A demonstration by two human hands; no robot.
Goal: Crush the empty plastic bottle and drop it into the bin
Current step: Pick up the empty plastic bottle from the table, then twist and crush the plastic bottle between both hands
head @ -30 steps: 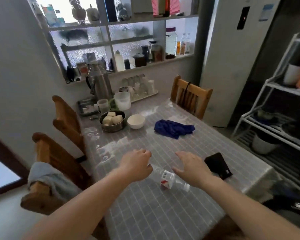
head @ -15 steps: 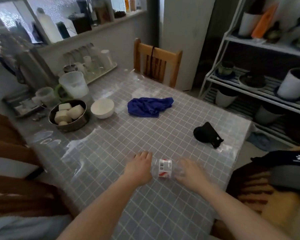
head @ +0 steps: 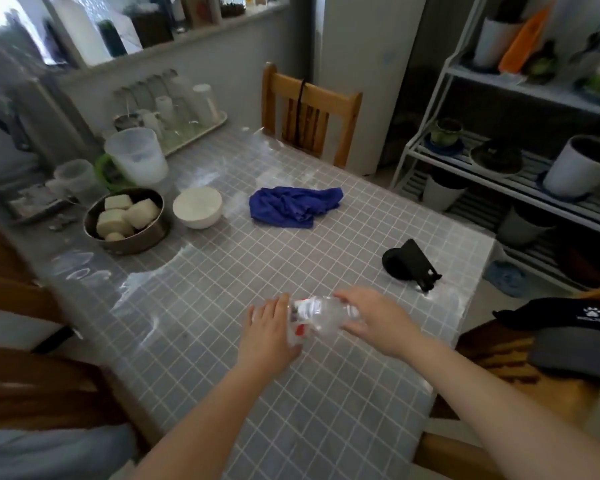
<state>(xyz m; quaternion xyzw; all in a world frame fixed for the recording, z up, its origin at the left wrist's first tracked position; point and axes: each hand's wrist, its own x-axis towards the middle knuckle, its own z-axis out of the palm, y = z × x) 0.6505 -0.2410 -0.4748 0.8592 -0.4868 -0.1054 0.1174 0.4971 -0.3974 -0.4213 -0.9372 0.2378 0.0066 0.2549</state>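
Now, bottle: we have the clear plastic bottle (head: 321, 315) lying on its side on the grey checked bench (head: 222, 278), its red-and-white label toward our left end.
Long axis: it runs roughly left to right between our two hands, tilted a little so the right end sits farther from us.
Left hand: our left hand (head: 269, 332) covers the base end from above; its fingers (head: 280, 308) are curled over that end and appear to be gripping it.
Right hand: our right hand (head: 374, 318) wraps the neck end, thumb on the near side, closed around the bottle; the cap is hidden under it.
Key relation: the bottle lies directly between the hands, each holding one end, so neither is nearer; we judge that the crush calls for pushing or twisting the ends toward each other along that axis.
Landmark: the bottle is well apart from the blue cloth (head: 295, 204), on the near side of it, and the black object (head: 409, 265) lies to the bottle's right, near the bench edge.
Bin: we cannot see one from here.
Change from half a second ago: the bottle looks tilted and slightly creased at the label end where it then lay flat, and both hands have closed further over it.
Stage: crushing looks barely begun.
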